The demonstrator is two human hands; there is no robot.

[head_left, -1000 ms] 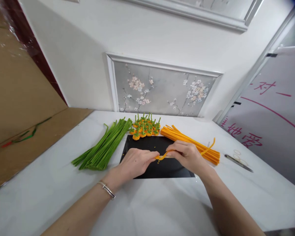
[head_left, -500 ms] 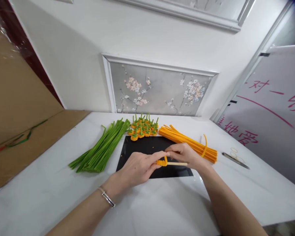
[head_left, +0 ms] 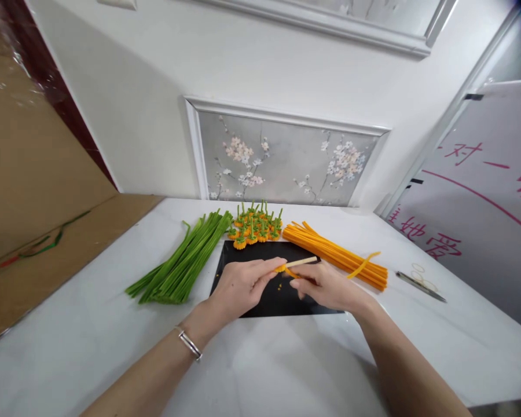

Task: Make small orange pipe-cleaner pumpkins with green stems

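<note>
My left hand (head_left: 243, 285) pinches a thin wooden stick (head_left: 303, 262) together with the orange pipe cleaner (head_left: 280, 269) coiled around it. The stick's bare end points right and slightly up. My right hand (head_left: 325, 284) has its fingers closed on the pipe cleaner's loose length, which runs from the coil into that hand; its free end sticks out past the hand on the right. Both hands are above a black mat (head_left: 269, 304), with small orange bits of fluff on it. Part of the coil is hidden by the left fingers.
Green pipe cleaners (head_left: 182, 260) lie in a bundle at left, orange pipe cleaners (head_left: 330, 249) at right. Several small orange flowers with green stems (head_left: 256, 229) stand behind the mat. Tweezers (head_left: 421, 286) and thin rings (head_left: 418, 269) lie far right; cardboard (head_left: 69, 249) borders the table's left.
The stick has tilted, its bare end now higher. My right hand has moved lower, below the stick, drawing the orange strand around. The view has shifted slightly.
</note>
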